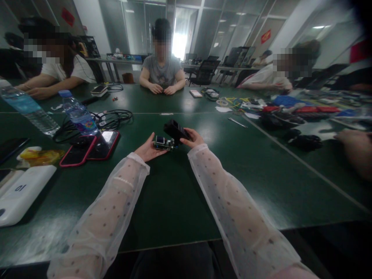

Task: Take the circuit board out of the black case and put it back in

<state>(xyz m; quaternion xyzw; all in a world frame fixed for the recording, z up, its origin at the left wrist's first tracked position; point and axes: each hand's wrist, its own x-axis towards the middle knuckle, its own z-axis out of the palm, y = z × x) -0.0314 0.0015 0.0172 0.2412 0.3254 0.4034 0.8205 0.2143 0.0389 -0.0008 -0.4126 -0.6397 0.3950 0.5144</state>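
Potentially, the black housing (172, 130) the right hand (195, 138) grips could bump loose the circuit board (164, 143) the left hand (147, 149) holds.

**Dim room, one blown-out opening**

White glare burns through the bright opening (179, 42) at twelve o'clock; soft sheen marks the dark green tabletop (162, 193) at four and eight. Wide-angle distortion stretches the edges, smearing another person's hand (357, 149) at three. Black shadow fills the two o'clock corner.

2 phones (78, 152) (105, 145) left of the hands (171, 143), 2 bottles (79, 113) (30, 108) behind phones
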